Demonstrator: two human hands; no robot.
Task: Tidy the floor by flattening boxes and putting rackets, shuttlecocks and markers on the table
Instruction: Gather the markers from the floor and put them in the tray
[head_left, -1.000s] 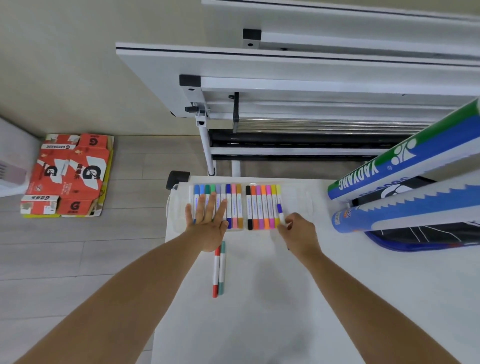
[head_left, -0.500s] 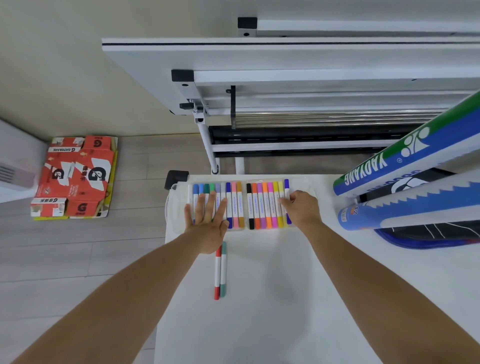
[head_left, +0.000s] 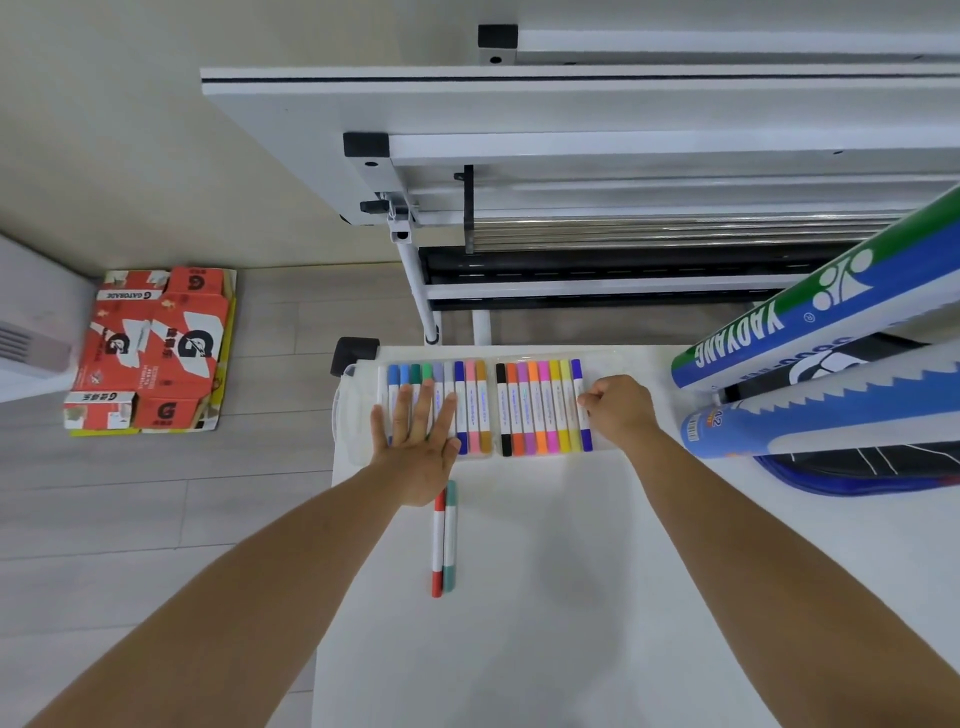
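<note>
A clear marker case lies open at the far edge of the white table, with two rows of coloured markers in it. My left hand rests flat, fingers spread, on the left row. My right hand is curled beside the right row, its fingertips on the purple marker at the row's right end. A red marker and a teal marker lie loose side by side just below my left hand. Two shuttlecock tubes and a racket bag sit at the table's right.
Flattened red cardboard boxes are stacked on the wooden floor at the left, near a white appliance. Beyond the table stands a folded white table frame with metal legs.
My right hand carried the purple marker up from the table and set it into the right end of the right row. My left hand stayed flat on the left row.
</note>
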